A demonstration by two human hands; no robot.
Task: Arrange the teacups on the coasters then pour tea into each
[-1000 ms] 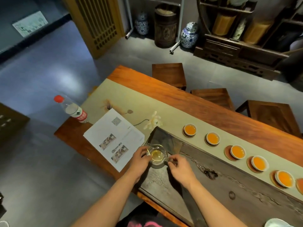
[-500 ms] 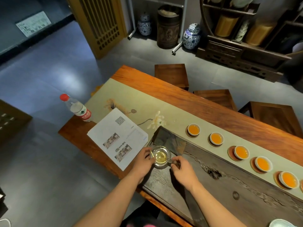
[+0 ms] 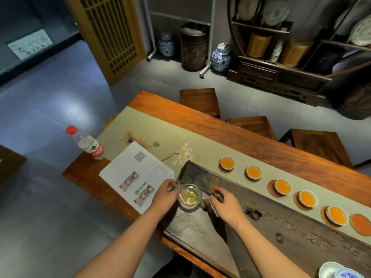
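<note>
A small glass pitcher (image 3: 188,197) with a little pale tea stands on the left end of the dark stone tea tray (image 3: 265,229). My left hand (image 3: 165,194) is cupped against its left wall. My right hand (image 3: 224,204) hovers just right of the handle, fingers spread and holding nothing. Several white teacups full of orange tea stand in a row on dark coasters along the runner, from the nearest-left teacup (image 3: 227,162) to the far-right teacup (image 3: 337,215). One bare coaster (image 3: 361,224) lies at the right edge.
A printed paper sheet (image 3: 138,175) lies left of the tray, and a red-capped water bottle (image 3: 88,145) stands at the table's left corner. Blue-and-white porcelain (image 3: 339,271) sits at the bottom right. Wooden stools (image 3: 198,101) line the table's far side.
My right hand has let go of the pitcher's handle and opened a little to the right. The pitcher rests on the tray, with my left hand still against it.
</note>
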